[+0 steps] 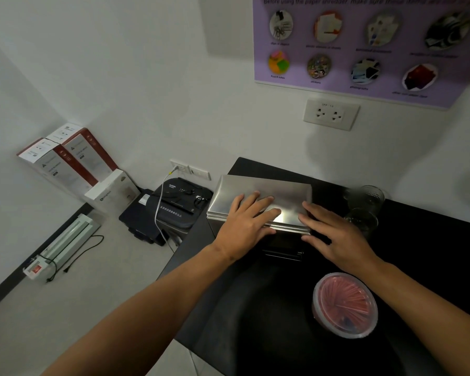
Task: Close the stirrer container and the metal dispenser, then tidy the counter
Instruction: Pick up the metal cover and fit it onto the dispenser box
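The metal dispenser (261,204) lies under both palms, its long axis running left to right, lid looking seated. Left hand (244,226) and right hand (334,234) press flat, fingers spread, gripping nothing. The stirrer container (345,305), below the right wrist, appears lidded, so tidying the counter (255,308) likely follows: lift off, reach the glasses (364,204) beyond the right fingertips

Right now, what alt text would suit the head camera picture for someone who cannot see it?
Both hands, left hand and right hand, press flat on the lid of a metal dispenser on a black counter. A lidded clear container of pink stirrers sits nearer the camera, with a paper shredder on the floor to the left.
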